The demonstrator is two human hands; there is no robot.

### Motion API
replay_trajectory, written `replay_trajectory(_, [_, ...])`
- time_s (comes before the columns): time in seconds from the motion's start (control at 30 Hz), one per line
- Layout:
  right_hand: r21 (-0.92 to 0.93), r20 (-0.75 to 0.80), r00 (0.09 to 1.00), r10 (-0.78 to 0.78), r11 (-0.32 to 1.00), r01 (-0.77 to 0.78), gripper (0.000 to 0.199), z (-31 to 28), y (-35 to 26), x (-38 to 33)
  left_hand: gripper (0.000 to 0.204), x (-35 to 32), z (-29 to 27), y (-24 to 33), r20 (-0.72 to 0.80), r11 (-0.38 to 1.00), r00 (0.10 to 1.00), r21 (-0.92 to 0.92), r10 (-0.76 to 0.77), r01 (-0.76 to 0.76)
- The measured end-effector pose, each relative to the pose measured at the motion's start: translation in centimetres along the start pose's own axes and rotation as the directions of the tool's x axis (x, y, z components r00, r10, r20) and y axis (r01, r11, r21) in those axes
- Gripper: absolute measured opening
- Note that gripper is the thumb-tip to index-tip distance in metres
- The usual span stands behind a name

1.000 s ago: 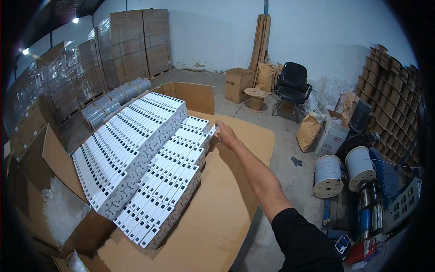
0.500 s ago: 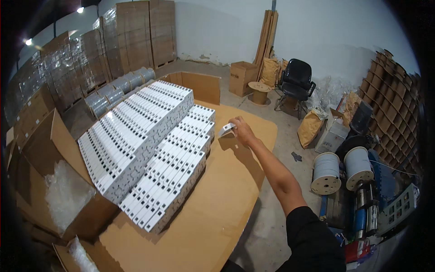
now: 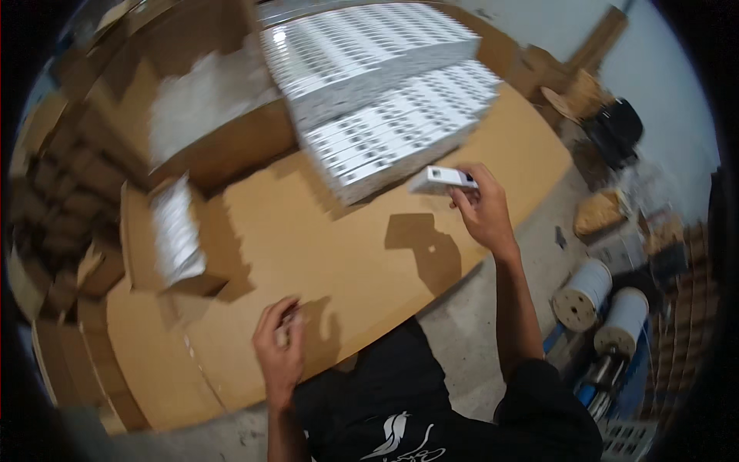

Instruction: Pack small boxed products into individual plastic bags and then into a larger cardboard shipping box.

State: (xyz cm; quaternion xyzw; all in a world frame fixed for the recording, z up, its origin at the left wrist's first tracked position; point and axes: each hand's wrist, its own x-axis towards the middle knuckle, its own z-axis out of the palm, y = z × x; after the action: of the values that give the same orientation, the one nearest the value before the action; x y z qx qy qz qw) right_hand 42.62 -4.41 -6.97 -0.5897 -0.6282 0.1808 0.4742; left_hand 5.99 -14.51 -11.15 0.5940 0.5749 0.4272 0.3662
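One small white rectangular cardboard box (image 3: pixel 443 179), long, flat and dark-marked at one end, sits in your right hand's (image 3: pixel 483 215) grip above the cardboard-covered bench (image 3: pixel 362 262), beside the stacked white boxes (image 3: pixel 385 92); your left hand (image 3: pixel 281 350) curls loosely at the bench edge.

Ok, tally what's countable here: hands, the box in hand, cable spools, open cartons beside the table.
Hands: 2 (left hand, right hand)
White box in hand: 1
Spools: 2
Open cartons: 2
Total: 7
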Motion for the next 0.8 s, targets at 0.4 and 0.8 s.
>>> replay_trajectory(0.4, [0.228, 0.341, 0.923, -0.176, 0.969, 0.1, 0.029, 14.9, -9.7, -9.0, 0.037, 1.6, -1.1, -3.6, 0.168, 0.757, 0.961, -0.592, -0.22, 0.277])
replay_trajectory(0.8, [0.551, 0.39, 0.92, -0.027, 0.807, -0.21, 0.019, 20.7, -5.5, -6.9, 0.055, 6.3, -1.3, -5.3, -0.073, 0.808, 0.995, -0.589, -0.063, 0.008])
